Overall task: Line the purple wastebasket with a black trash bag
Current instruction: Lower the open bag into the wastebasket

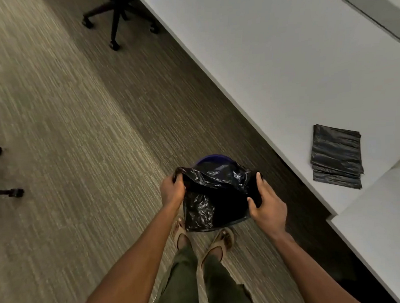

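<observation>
The black trash bag [215, 194] is pinched at its mouth by the left hand [172, 191] and right hand [269, 208], spread apart to fit the purple wastebasket [214, 158].

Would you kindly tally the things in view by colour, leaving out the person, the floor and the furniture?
Black: 2, the trash bag held open by the left hand and right hand, and the stack of folded bags on the white desk.
Purple: 1, the wastebasket.
Total: 3.
</observation>
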`<action>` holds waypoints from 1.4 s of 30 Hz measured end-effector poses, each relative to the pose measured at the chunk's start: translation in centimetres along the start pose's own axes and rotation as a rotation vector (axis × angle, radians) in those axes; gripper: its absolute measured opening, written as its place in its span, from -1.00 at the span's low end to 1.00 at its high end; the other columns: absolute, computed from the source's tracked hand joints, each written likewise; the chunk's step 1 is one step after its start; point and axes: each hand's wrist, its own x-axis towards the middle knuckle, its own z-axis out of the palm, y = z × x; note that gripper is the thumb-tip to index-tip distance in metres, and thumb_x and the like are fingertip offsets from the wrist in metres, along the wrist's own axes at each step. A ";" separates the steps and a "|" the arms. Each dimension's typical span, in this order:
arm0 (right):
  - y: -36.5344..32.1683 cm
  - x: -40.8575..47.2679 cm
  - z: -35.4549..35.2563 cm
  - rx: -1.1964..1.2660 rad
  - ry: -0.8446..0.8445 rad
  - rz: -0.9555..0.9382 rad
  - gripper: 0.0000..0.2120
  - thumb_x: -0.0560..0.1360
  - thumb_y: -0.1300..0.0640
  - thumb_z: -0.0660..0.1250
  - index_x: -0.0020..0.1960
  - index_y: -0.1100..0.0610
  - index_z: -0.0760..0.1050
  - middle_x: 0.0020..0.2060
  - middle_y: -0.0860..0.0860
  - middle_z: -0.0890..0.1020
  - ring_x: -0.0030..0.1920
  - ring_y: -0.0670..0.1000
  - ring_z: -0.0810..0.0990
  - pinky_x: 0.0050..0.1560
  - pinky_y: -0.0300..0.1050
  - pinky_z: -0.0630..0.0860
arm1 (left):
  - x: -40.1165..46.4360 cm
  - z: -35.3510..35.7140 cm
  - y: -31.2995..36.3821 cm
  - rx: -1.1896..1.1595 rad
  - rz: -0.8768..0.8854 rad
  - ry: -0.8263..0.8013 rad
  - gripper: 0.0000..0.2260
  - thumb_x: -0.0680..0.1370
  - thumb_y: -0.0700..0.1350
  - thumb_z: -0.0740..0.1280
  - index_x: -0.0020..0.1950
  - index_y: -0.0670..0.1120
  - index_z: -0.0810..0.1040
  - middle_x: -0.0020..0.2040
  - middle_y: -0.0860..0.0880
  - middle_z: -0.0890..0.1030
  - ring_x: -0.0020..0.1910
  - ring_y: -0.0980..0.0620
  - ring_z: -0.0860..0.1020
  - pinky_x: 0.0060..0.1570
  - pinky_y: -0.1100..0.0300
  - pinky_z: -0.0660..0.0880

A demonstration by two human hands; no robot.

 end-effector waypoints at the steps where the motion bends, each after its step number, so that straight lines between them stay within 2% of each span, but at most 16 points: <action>1: 0.3 0.4 1.0 -0.003 -0.024 0.018 -0.15 0.50 0.03 0.50 0.66 -0.08 0.13 0.51 0.06 0.47 0.29 0.05 0.64 0.20 0.04 0.61 | 0.8 0.5 -0.4 0.018 -0.013 0.010 -0.81 0.69 -0.03 0.27 0.05 -0.02 0.68 -0.09 0.00 0.64 0.03 -0.10 0.65 -0.05 0.13 0.47; 4: 1.7 1.5 4.3 -0.008 -0.082 0.068 -0.11 0.52 0.05 0.48 0.67 -0.15 0.02 0.56 0.03 0.40 0.24 0.05 0.67 0.20 0.04 0.61 | 3.2 2.0 -2.4 0.048 -0.082 0.047 -0.73 0.68 -0.07 0.27 0.12 -0.20 0.70 0.03 -0.13 0.67 0.08 -0.20 0.66 0.01 0.03 0.56; 7: 3.5 2.3 7.6 -0.022 -0.105 0.108 -0.06 0.51 0.08 0.49 0.66 -0.19 -0.04 0.58 0.02 0.38 0.28 0.08 0.65 0.17 0.09 0.63 | 5.4 3.1 -5.2 -0.006 -0.193 0.064 -0.73 0.69 -0.09 0.24 0.23 -0.18 0.66 0.08 -0.14 0.67 0.11 -0.19 0.64 0.17 -0.02 0.58; 11: 6.5 3.2 11.0 -0.050 -0.124 0.158 -0.12 0.50 0.12 0.47 0.66 -0.14 0.06 0.47 -0.02 0.51 0.29 0.09 0.63 0.16 0.07 0.62 | 8.3 4.3 -9.3 -0.084 -0.255 0.063 -0.73 0.67 -0.15 0.23 0.26 -0.19 0.65 0.17 -0.23 0.69 0.17 -0.26 0.65 0.26 -0.21 0.58; 14: 8.9 3.7 13.1 -0.040 -0.159 0.270 -0.25 0.55 0.12 0.40 0.61 -0.21 0.12 0.10 -0.01 0.69 -0.06 0.04 0.66 -0.05 -0.02 0.62 | 9.9 5.8 -11.0 -0.134 -0.254 0.032 -0.76 0.66 -0.20 0.24 0.24 -0.13 0.67 0.15 -0.21 0.71 0.15 -0.26 0.66 0.24 -0.24 0.60; 16: 10.4 4.1 14.3 0.007 -0.187 0.325 -0.21 0.58 0.15 0.34 0.62 -0.28 0.01 -0.05 -0.06 0.67 -0.30 -0.08 0.55 -0.28 -0.13 0.49 | 11.2 6.9 -11.7 -0.151 -0.239 0.039 -0.77 0.65 -0.23 0.26 0.21 -0.09 0.66 0.15 -0.21 0.70 0.14 -0.28 0.67 0.23 -0.23 0.61; 17: 11.3 4.3 14.8 0.053 -0.194 0.349 -0.16 0.59 0.19 0.32 0.65 -0.29 -0.06 0.03 -0.07 0.65 -0.27 -0.06 0.57 -0.27 -0.14 0.50 | 12.0 7.4 -11.9 -0.165 -0.234 0.052 -0.77 0.64 -0.25 0.26 0.20 -0.07 0.65 0.15 -0.19 0.69 0.11 -0.24 0.67 0.21 -0.17 0.63; 20: 13.6 5.5 16.2 0.144 -0.156 0.366 -0.11 0.56 0.32 0.32 0.67 -0.21 -0.03 0.45 0.06 0.51 0.21 0.19 0.63 0.15 -0.02 0.55 | 14.0 8.7 -12.5 -0.134 -0.201 0.102 -0.75 0.62 -0.29 0.21 0.14 -0.02 0.59 0.05 -0.10 0.66 -0.13 -0.05 0.60 -0.07 0.06 0.56; 21: 14.4 6.0 16.8 0.121 -0.144 0.366 -0.12 0.56 0.31 0.34 0.68 -0.18 -0.01 0.48 0.10 0.49 0.24 0.21 0.62 0.15 -0.04 0.53 | 14.7 9.0 -12.7 -0.091 -0.181 0.113 -0.74 0.61 -0.30 0.19 0.12 -0.01 0.57 0.00 -0.08 0.64 -0.18 -0.02 0.57 -0.16 0.09 0.51; 24: 15.8 7.1 18.6 0.078 -0.153 0.348 -0.17 0.58 0.23 0.38 0.69 -0.11 0.02 0.49 0.14 0.48 0.21 0.22 0.64 0.07 -0.13 0.45 | 16.3 10.0 -13.6 0.042 -0.104 0.098 -0.74 0.57 -0.31 0.17 0.06 0.02 0.51 -0.10 -0.04 0.61 -0.18 -0.08 0.55 -0.26 0.10 0.41; 27: 16.9 7.8 20.4 0.061 -0.147 0.305 -0.24 0.59 0.15 0.40 0.68 0.02 0.10 0.53 0.18 0.44 0.32 0.26 0.59 0.20 0.00 0.50 | 17.5 10.9 -14.6 0.080 -0.049 0.097 -0.82 0.57 -0.30 0.22 0.04 -0.07 0.54 -0.08 -0.04 0.62 -0.13 -0.07 0.54 -0.15 0.13 0.38; 31: 18.1 8.7 22.4 -0.038 -0.154 0.303 -0.30 0.57 0.04 0.42 0.62 0.19 0.26 0.42 0.32 0.51 0.33 0.35 0.54 0.24 0.16 0.50 | 19.1 11.7 -15.7 0.054 -0.073 0.056 -0.90 0.58 -0.24 0.30 -0.04 -0.18 0.62 -0.14 -0.07 0.63 -0.10 -0.08 0.56 -0.11 0.10 0.43; 34: 18.0 9.3 23.6 -0.155 -0.171 0.360 -0.32 0.53 -0.06 0.44 0.57 0.11 0.35 0.50 0.32 0.36 0.45 0.36 0.35 0.38 0.26 0.36 | 20.0 12.1 -16.6 0.026 -0.074 0.032 -0.86 0.57 -0.23 0.32 -0.12 -0.25 0.62 -0.20 -0.10 0.63 -0.16 -0.05 0.56 -0.22 0.17 0.42; 36: 17.1 9.9 23.9 -0.192 -0.114 0.377 -0.33 0.48 -0.13 0.46 0.51 0.03 0.36 0.56 0.27 0.26 0.55 0.33 0.19 0.41 0.30 0.26 | 20.3 12.4 -17.0 0.013 -0.056 -0.001 -0.85 0.57 -0.21 0.33 -0.18 -0.20 0.61 -0.22 -0.08 0.62 -0.19 -0.02 0.55 -0.24 0.16 0.42; 39: 15.3 11.3 24.0 -0.227 0.088 0.171 -0.36 0.39 -0.07 0.51 0.39 0.09 0.39 0.53 0.29 0.25 0.56 0.36 0.17 0.40 0.31 0.24 | 20.9 13.0 -17.5 0.026 -0.006 -0.039 -0.82 0.56 -0.12 0.41 -0.23 -0.12 0.59 -0.27 -0.03 0.61 -0.25 0.02 0.55 -0.20 0.13 0.45; 42: 12.7 12.9 24.7 -0.226 0.179 -0.017 -0.43 0.43 -0.04 0.45 0.39 0.08 0.42 0.46 0.21 0.39 0.47 0.32 0.34 0.35 0.28 0.32 | 21.4 13.6 -17.6 0.036 0.062 -0.024 -0.82 0.55 -0.06 0.46 -0.20 -0.11 0.61 -0.29 0.02 0.61 -0.28 0.06 0.54 -0.22 0.12 0.46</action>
